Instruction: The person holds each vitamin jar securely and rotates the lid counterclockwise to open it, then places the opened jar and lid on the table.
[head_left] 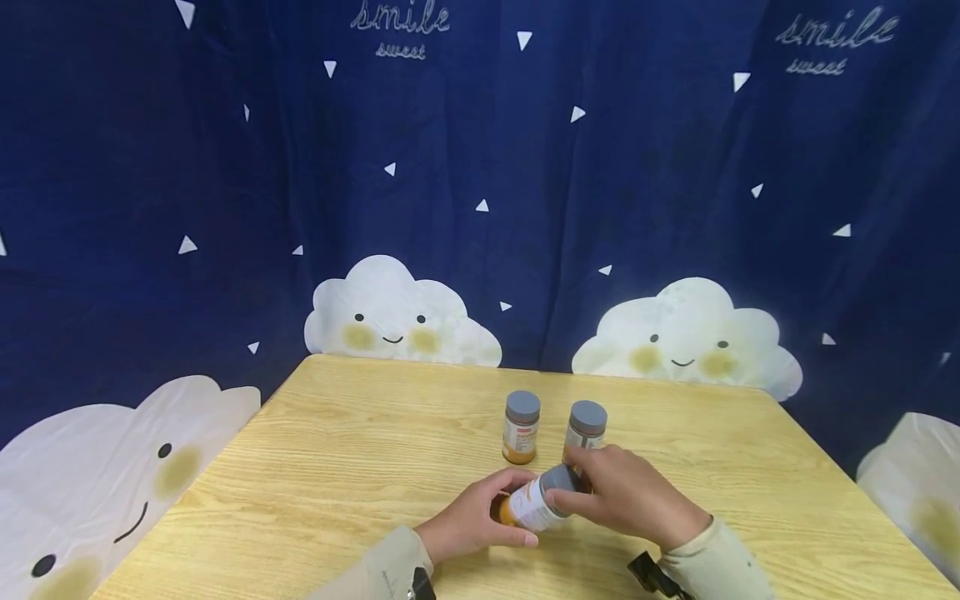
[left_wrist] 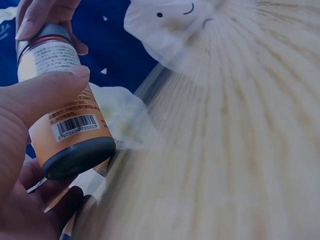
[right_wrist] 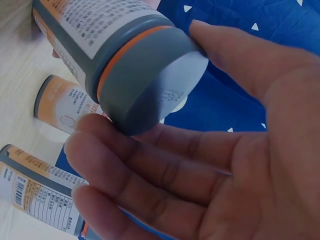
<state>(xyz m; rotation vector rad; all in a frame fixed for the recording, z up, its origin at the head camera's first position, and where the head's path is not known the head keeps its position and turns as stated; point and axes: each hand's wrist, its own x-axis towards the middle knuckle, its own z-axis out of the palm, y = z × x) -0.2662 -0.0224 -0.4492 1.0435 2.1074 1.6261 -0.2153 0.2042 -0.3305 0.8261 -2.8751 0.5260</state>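
Note:
A pill bottle (head_left: pixel 529 506) with a grey cap (head_left: pixel 559 478), orange body and white label is tilted above the table between both hands. My left hand (head_left: pixel 480 518) grips its lower body, thumb across the label near the barcode (left_wrist: pixel 76 127) in the left wrist view. My right hand (head_left: pixel 633 493) holds the capped end, thumb on one side and fingers on the other; the right wrist view shows the cap (right_wrist: pixel 150 75) still on the bottle. Two similar bottles stand upright just beyond, one left (head_left: pixel 521 433) and one right (head_left: pixel 587 421), the right one partly hidden by my right hand.
Light wood-grain table (head_left: pixel 360 433) lies under the hands, its far edge close to a dark blue curtain (head_left: pixel 450 167) printed with smiling clouds and white triangles. Black straps (head_left: pixel 651 575) sit at the wrists over the beige sleeves (head_left: pixel 716 562).

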